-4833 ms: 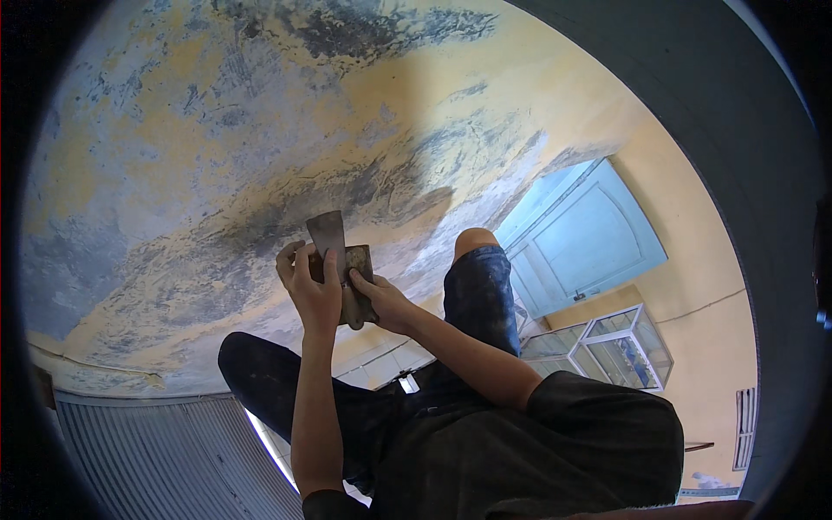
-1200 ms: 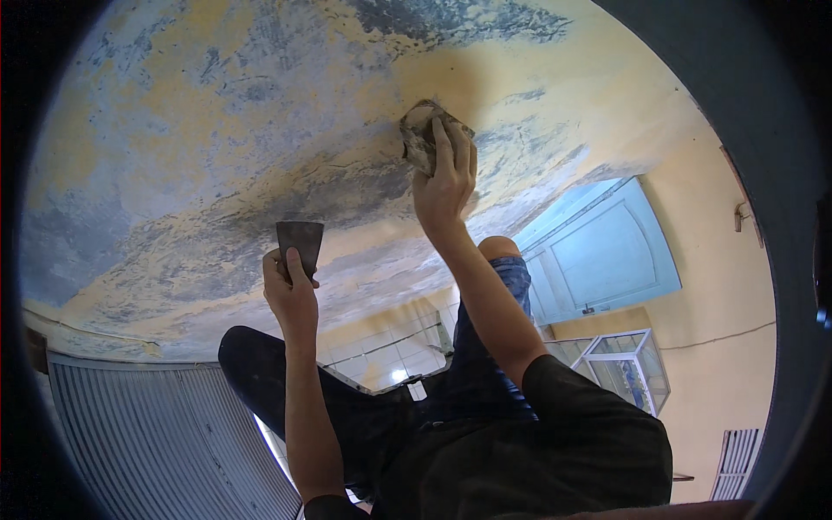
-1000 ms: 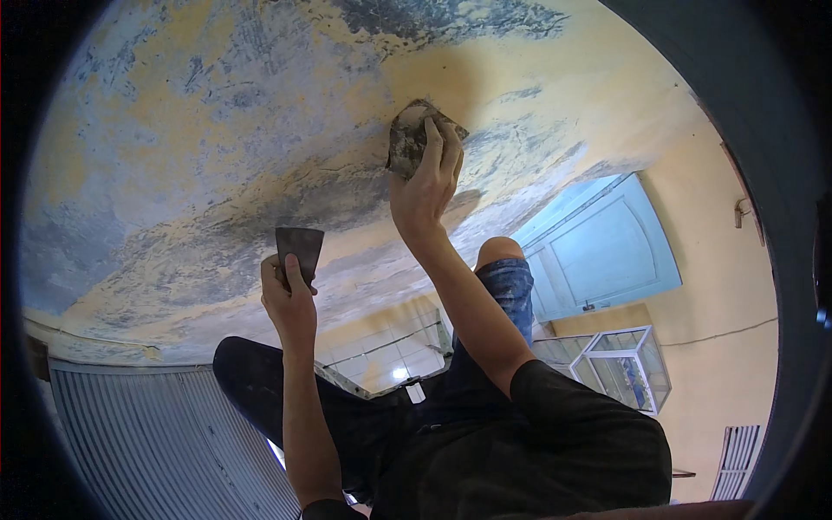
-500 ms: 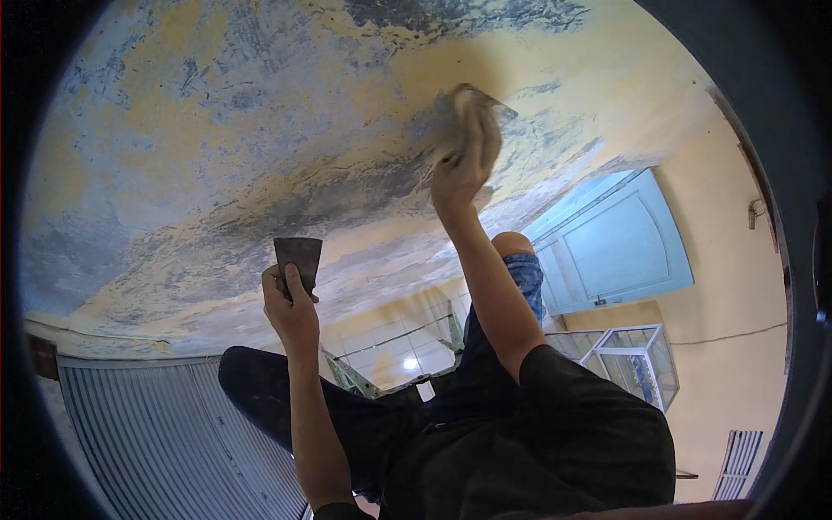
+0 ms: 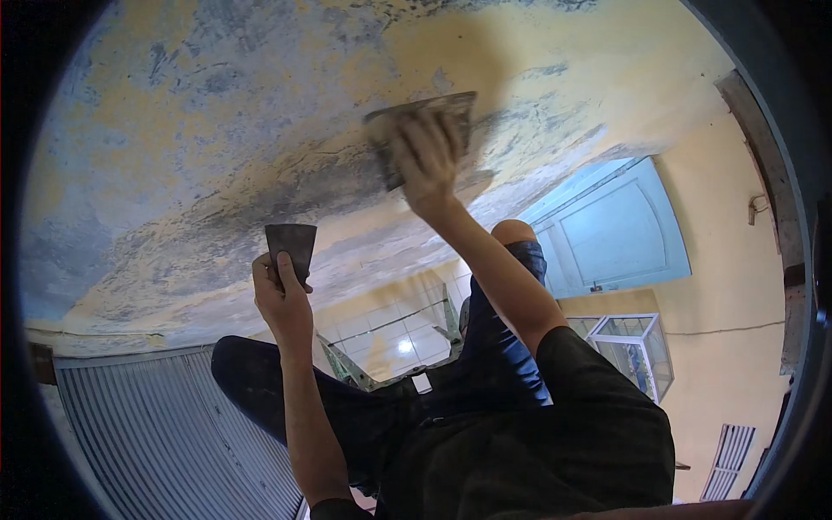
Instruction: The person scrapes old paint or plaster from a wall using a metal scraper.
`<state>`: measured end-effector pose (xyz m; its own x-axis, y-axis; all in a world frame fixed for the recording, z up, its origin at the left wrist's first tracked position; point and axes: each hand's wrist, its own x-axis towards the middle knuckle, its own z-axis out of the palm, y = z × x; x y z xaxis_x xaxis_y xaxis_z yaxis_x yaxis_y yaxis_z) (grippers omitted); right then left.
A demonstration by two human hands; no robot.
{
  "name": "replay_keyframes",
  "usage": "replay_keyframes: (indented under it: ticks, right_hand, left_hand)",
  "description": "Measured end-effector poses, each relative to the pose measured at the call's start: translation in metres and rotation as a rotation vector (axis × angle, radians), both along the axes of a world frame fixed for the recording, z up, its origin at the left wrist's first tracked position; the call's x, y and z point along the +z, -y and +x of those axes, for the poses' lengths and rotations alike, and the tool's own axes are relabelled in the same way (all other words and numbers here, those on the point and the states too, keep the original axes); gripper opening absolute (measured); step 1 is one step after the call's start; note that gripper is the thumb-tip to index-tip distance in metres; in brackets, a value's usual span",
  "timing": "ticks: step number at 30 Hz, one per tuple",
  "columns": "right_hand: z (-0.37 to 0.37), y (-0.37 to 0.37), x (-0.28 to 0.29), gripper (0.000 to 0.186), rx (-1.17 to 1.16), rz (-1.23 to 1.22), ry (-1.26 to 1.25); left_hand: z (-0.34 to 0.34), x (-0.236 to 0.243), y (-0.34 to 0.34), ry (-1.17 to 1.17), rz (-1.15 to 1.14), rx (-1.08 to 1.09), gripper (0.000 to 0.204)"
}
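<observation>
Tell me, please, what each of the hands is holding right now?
Left hand: closed on a small scraper.
Right hand: pressing a wide trowel against the ceiling.

The scene is evenly lit by soft, warm daylight; no hard shadows are cast. A small bright glare spot [image 5: 404, 345] is seen on the tiled floor [image 5: 381, 325]. Motion blur is noted on the right hand [image 5: 426, 156] and its trowel [image 5: 419, 130]. Straight edges are bent strongly toward the rim, where a dark vignette is recorded.
</observation>
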<state>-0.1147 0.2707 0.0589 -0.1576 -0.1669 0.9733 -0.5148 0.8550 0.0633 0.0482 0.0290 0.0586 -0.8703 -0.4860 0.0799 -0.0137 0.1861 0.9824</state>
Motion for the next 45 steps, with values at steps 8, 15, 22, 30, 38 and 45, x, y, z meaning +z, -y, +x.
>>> replay_keyframes:
  ticks: [8, 15, 22, 30, 38, 45]
  right_hand:
    - [-0.015, -0.028, 0.014, 0.023, -0.140, -0.207, -0.043]
    - [-0.013, -0.020, -0.006, 0.027, 0.024, 0.142, -0.015]
    - [-0.008, -0.018, 0.000, 0.021, -0.011, -0.060, 0.005]
    - [-0.013, -0.046, 0.008, 0.022, -0.157, -0.255, 0.026]
    - [0.002, -0.008, 0.001, 0.025, 0.095, 0.189, 0.078]
    - [-0.014, -0.030, 0.014, 0.032, -0.061, -0.219, -0.021]
  left_hand:
    - [-0.002, -0.001, -0.004, 0.003, -0.001, -0.010, 0.021]
    - [-0.008, -0.009, -0.006, 0.016, 0.010, -0.028, 0.021]
    - [-0.009, -0.002, -0.011, 0.004, 0.008, -0.047, 0.021]
    - [-0.008, -0.004, -0.009, 0.027, 0.010, -0.039, 0.022]
    - [-0.012, -0.011, -0.013, 0.034, -0.001, -0.057, 0.022]
    - [-0.012, 0.004, -0.020, 0.048, -0.051, -0.062, 0.023]
